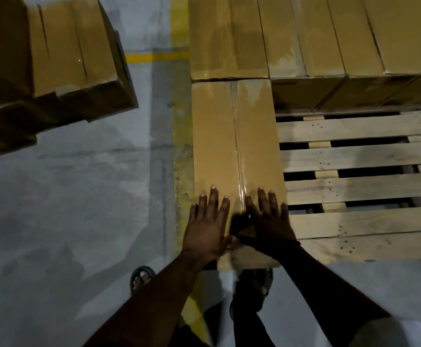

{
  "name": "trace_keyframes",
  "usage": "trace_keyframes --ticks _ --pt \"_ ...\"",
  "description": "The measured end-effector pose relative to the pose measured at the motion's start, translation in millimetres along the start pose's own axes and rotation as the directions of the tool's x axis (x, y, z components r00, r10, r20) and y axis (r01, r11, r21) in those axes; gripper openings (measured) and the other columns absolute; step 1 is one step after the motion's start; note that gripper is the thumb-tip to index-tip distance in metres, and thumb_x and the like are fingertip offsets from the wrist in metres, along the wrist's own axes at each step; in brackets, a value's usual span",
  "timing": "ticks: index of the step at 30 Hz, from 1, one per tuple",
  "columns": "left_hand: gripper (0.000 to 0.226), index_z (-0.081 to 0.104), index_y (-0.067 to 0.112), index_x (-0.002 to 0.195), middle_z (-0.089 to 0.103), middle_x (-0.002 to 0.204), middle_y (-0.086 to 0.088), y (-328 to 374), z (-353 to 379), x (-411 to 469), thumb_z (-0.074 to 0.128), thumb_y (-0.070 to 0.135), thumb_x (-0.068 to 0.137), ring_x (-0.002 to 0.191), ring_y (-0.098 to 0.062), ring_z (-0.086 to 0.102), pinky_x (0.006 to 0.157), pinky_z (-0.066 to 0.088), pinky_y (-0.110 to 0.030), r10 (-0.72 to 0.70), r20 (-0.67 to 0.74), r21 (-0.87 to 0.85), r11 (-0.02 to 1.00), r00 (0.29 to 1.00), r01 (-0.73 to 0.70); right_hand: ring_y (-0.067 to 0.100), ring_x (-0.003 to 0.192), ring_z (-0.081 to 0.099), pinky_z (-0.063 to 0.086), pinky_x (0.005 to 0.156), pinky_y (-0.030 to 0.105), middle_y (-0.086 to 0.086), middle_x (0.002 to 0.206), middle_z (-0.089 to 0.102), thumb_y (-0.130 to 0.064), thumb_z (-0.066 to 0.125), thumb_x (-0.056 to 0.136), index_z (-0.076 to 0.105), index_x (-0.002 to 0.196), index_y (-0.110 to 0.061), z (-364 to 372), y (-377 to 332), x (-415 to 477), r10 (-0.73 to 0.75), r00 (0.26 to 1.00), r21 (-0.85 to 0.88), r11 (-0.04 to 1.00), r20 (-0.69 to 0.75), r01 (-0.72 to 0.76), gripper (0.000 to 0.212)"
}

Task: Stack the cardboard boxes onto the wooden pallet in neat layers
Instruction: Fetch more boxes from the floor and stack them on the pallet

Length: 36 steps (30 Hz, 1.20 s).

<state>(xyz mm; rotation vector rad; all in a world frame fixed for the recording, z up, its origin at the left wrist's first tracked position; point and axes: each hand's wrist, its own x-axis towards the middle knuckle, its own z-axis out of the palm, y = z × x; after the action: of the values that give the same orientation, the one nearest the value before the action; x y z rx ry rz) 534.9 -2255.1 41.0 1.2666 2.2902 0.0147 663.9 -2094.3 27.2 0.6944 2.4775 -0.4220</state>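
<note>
A person is pressing both bare hands flat on the near end of a long, narrow brown cardboard box [237, 146] that is lying lengthwise along the left side of a slatted wooden pallet [354, 156]. The left hand [208, 229] and the right hand [269, 226] are resting side by side on the box's top face, fingers straight and slightly spread, curling around nothing. The thumbs are nearly meeting over the centre seam.

A strip of glossy clear tape [242, 176] is running down that seam and catching the light. The cardboard is looking smooth and matte, with crisp, square edges. The box's far end is sitting up against a row of matching brown cardboard boxes [317, 33], which are standing packed side by side across the far end of the pallet.

To the right of the box, the pallet's pale, rough planks are lying bare, showing nail heads and dark gaps between the slats. A separate stack of brown cardboard boxes [54, 58] is standing well apart at the upper left on the grey, mottled concrete floor [66, 209]. A worn yellow painted line [179, 33] is running along the floor beside the pallet. A sandalled foot [140, 275] is showing below the left forearm.
</note>
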Motion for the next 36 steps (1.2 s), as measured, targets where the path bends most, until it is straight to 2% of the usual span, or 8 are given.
trace_keyframes --ticks 2,4,7,15,22,25,30,36 --pt "0.097 -0.013 0.028 0.161 -0.038 0.161 -0.008 -12 -12 -6 0.048 0.066 0.095 0.155 -0.038 -0.012 0.125 0.008 -0.050 -0.035 -0.075 -0.019 0.999 0.997 0.033 0.037 0.151 -0.023 0.000 0.121 0.063 0.008 0.165 -0.027 -0.096 0.028 0.071 -0.018 0.158 -0.033 -14 -14 3 0.001 1.000 0.014 1.000 -0.012 -0.001 0.117" --pt "0.095 -0.013 0.029 0.161 -0.038 0.161 -0.008 -31 -24 -14 0.043 0.069 0.095 0.155 -0.037 -0.008 0.125 0.011 -0.049 -0.081 -0.116 -0.054 0.996 0.990 0.075 0.039 0.153 -0.012 0.006 0.120 0.062 0.011 0.168 -0.014 -0.099 0.015 0.067 -0.013 0.159 -0.031 -27 -34 7 0.000 0.997 0.038 0.999 -0.074 0.003 0.118" --pt "0.095 -0.012 0.030 0.161 -0.036 0.162 -0.007 -64 -42 -33 0.037 0.075 0.093 0.156 -0.037 -0.001 0.124 0.016 -0.048 -0.135 -0.146 -0.101 0.987 0.980 0.121 0.044 0.153 0.003 0.017 0.117 0.064 0.016 0.168 0.003 -0.093 0.022 0.078 -0.004 0.162 -0.026 -44 -71 11 -0.033 0.987 0.043 0.998 -0.159 0.041 0.110" --pt "0.094 0.001 0.028 0.163 -0.028 0.166 -0.007 -150 -123 -142 0.042 0.074 0.093 0.155 -0.038 0.011 0.122 0.024 -0.050 -0.266 -0.267 -0.232 0.951 0.926 0.207 0.037 0.154 -0.012 0.006 0.122 0.059 0.010 0.169 -0.011 -0.084 0.030 0.088 -0.007 0.161 -0.025 -132 -223 -5 -0.109 0.984 0.099 0.987 -0.143 0.124 0.101" --pt "0.093 0.005 0.027 0.163 -0.013 0.170 -0.008 -207 -205 -253 0.044 0.073 0.092 0.151 -0.038 0.024 0.119 0.032 -0.048 -0.452 -0.288 -0.382 0.862 0.844 0.332 0.035 0.155 -0.003 0.011 0.123 0.054 0.009 0.169 0.001 -0.079 0.034 0.091 0.008 0.162 -0.024 -213 -373 -62 -0.244 0.966 0.072 0.965 -0.089 0.251 0.094" --pt "0.093 0.006 0.028 0.163 -0.008 0.170 -0.008 -225 -235 -298 0.042 0.075 0.091 0.151 -0.035 0.025 0.119 0.033 -0.045 -0.462 -0.291 -0.405 0.853 0.838 0.330 0.034 0.155 -0.002 0.013 0.122 0.055 0.008 0.169 0.006 -0.077 0.034 0.093 0.017 0.161 -0.023 -241 -422 -87 -0.329 0.940 0.056 0.941 -0.088 0.335 0.089" --pt "0.094 0.003 0.029 0.163 -0.009 0.170 -0.005 -250 -272 -344 0.040 0.077 0.091 0.154 -0.031 0.020 0.123 0.026 -0.042 -0.491 -0.331 -0.404 0.845 0.806 0.350 0.030 0.155 0.003 0.017 0.121 0.052 0.004 0.168 0.014 -0.076 0.036 0.093 0.029 0.158 -0.024 -271 -474 -103 -0.377 0.916 0.072 0.918 -0.137 0.389 0.084" --pt "0.097 -0.005 0.034 0.162 -0.012 0.170 -0.002 -277 -289 -346 0.037 0.081 0.088 0.154 -0.031 0.020 0.122 0.025 -0.039 -0.554 -0.280 -0.411 0.807 0.784 0.424 0.028 0.152 0.016 0.025 0.118 0.048 0.004 0.164 0.027 -0.077 0.035 0.092 0.037 0.154 -0.024 -297 -489 -82 -0.373 0.915 0.093 0.917 -0.152 0.389 0.081"
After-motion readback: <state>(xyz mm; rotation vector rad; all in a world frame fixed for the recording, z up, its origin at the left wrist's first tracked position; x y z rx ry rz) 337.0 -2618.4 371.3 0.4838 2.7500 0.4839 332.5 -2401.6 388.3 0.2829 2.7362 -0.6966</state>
